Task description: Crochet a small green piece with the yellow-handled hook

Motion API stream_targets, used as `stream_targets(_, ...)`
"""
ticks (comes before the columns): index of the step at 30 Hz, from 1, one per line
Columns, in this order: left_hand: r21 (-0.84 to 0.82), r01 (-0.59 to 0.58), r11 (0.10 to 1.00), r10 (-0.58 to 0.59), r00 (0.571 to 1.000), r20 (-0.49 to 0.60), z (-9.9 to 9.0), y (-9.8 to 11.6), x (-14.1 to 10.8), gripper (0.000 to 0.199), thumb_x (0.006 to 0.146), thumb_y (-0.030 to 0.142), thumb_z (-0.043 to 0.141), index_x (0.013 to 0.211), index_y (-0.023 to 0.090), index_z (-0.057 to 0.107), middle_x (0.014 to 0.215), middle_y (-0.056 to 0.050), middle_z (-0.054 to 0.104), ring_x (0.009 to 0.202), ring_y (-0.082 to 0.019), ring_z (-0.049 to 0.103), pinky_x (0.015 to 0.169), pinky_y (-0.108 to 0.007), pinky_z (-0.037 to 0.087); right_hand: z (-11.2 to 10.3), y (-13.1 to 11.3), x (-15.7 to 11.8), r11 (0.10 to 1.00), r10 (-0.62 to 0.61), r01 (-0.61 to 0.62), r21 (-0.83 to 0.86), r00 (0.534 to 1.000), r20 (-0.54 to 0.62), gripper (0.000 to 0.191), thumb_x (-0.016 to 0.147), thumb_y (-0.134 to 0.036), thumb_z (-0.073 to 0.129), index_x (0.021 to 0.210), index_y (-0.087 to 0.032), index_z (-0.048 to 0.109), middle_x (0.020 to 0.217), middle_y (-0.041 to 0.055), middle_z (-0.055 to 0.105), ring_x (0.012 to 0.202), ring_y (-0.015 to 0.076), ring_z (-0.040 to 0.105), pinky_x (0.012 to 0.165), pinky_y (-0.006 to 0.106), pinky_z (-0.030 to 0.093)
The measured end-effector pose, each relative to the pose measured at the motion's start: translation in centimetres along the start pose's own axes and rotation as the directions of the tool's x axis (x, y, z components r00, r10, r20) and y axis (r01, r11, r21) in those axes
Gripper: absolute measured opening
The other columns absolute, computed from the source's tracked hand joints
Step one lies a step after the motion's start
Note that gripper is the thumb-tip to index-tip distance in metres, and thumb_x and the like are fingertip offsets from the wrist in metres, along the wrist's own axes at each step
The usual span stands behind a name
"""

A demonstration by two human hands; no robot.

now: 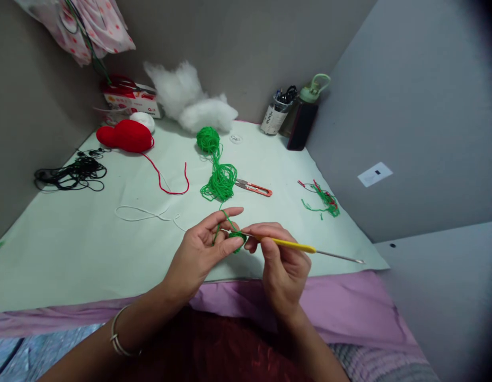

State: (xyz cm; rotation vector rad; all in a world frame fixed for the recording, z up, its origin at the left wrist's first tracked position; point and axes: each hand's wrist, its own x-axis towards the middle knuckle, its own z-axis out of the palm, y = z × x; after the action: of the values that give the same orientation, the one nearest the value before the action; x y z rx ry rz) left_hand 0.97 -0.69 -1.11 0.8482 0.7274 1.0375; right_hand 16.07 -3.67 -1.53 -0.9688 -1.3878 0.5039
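Note:
My left hand [204, 246] pinches a small green crocheted piece [238, 242] between thumb and fingers, with green yarn looped over its raised index finger. My right hand [281, 260] is closed round the yellow handle of a crochet hook [297, 245]. One metal end of the hook meets the green piece; the other points out to the right. From the left hand the strand runs up to a loose green yarn heap [220, 183], joined to a green ball [208, 140] behind it.
Orange-handled snips [254, 188] lie right of the heap. Further left are a red stuffed piece [126, 136], black cord [77, 171] and white yarn [140, 214]. White stuffing [190, 101], a pen jar [274, 116], a phone [302, 127] and a bottle stand behind. Yarn scraps [327, 202] lie right.

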Motion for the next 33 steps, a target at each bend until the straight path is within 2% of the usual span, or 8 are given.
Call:
stream_targets(5,-0.174,0.141,0.975,-0.140,0.990,0.019,0.3,0.3,0.1,0.042,0.082,0.029,0.091,0.123,0.022,0.082,0.087,0.000,0.066,0.066,-0.006,0.050,0.063,-0.015,0.044,-0.3,0.5,-1.1,0.870,-0.293,0.304,-0.388,0.952,0.089,0.039,0.098,-0.010,0.069,0.130,-0.031,0.076,0.116,0.0079,0.080,0.100,0.0222,0.077,0.080,0.036,0.066)
stream_targets(7,-0.232,0.243,0.942,-0.234,0.970,0.064,0.2,0.7,0.3,0.038,0.083,0.029,0.090,0.119,0.021,0.084,0.081,0.003,0.061,0.055,-0.002,0.033,0.052,-0.014,0.034,-0.6,0.5,-1.0,0.917,-0.251,0.258,-0.303,0.966,0.064,0.034,0.099,-0.011,0.067,0.125,-0.030,0.077,0.108,0.0064,0.080,0.094,0.0211,0.076,0.077,0.035,0.065)
stream_targets(9,-0.245,0.255,0.935,-0.244,0.967,0.075,0.0,0.9,0.5,0.033,0.083,0.027,0.089,0.116,0.021,0.085,0.078,0.004,0.057,0.053,-0.002,0.026,0.051,-0.014,0.032,-0.7,0.2,-0.5,0.988,-0.093,0.085,-0.126,0.994,-0.058,0.024,0.103,-0.014,0.062,0.113,-0.028,0.079,0.092,0.0036,0.078,0.079,0.0181,0.073,0.069,0.033,0.062)
stream_targets(12,-0.174,0.147,0.974,-0.140,0.989,0.054,0.0,0.8,0.4,0.030,0.083,0.025,0.089,0.113,0.025,0.086,0.085,0.001,0.065,0.063,-0.005,0.045,0.065,-0.016,0.044,-0.5,-0.1,0.3,0.987,0.097,-0.084,0.139,0.991,-0.090,0.019,0.106,-0.024,0.060,0.101,-0.025,0.078,0.088,0.0028,0.076,0.065,0.0138,0.066,0.059,0.029,0.056)
stream_targets(15,-0.015,0.027,1.000,-0.027,0.999,0.045,0.0,0.4,0.0,0.032,0.086,0.026,0.087,0.118,0.028,0.084,0.094,-0.002,0.072,0.088,-0.015,0.061,0.086,-0.025,0.049,-0.2,-0.1,0.5,0.984,0.099,-0.093,0.153,0.995,-0.031,0.017,0.104,-0.031,0.064,0.098,-0.024,0.078,0.093,0.0049,0.079,0.072,0.0160,0.069,0.060,0.030,0.057)
stream_targets(24,0.205,-0.062,0.977,0.061,0.998,0.013,-0.7,0.7,-0.2,0.027,0.091,0.028,0.080,0.118,0.029,0.083,0.095,-0.003,0.067,0.090,-0.018,0.054,0.083,-0.029,0.045,-0.4,0.5,0.4,0.914,0.238,-0.224,0.337,0.971,-0.001,0.019,0.108,-0.031,0.057,0.101,-0.023,0.073,0.095,0.0040,0.082,0.066,0.0126,0.069,0.061,0.027,0.055)
stream_targets(29,0.341,-0.112,0.933,0.119,0.993,0.000,-0.7,1.0,-0.2,0.029,0.091,0.023,0.077,0.119,0.028,0.082,0.090,-0.001,0.066,0.082,-0.017,0.054,0.079,-0.029,0.045,-0.5,0.0,0.4,0.945,0.192,-0.187,0.268,0.981,0.008,0.021,0.110,-0.027,0.053,0.105,-0.024,0.073,0.097,0.0028,0.081,0.068,0.0123,0.071,0.062,0.027,0.057)
stream_targets(33,0.465,-0.198,0.863,0.241,0.970,-0.033,-0.3,1.0,-0.3,0.028,0.088,0.016,0.076,0.113,0.027,0.082,0.087,0.001,0.063,0.073,-0.014,0.050,0.078,-0.029,0.045,-0.6,-0.3,0.0,0.999,-0.025,0.026,-0.020,0.998,0.050,0.023,0.107,-0.016,0.054,0.115,-0.025,0.073,0.102,0.0039,0.079,0.080,0.0150,0.074,0.073,0.031,0.062)
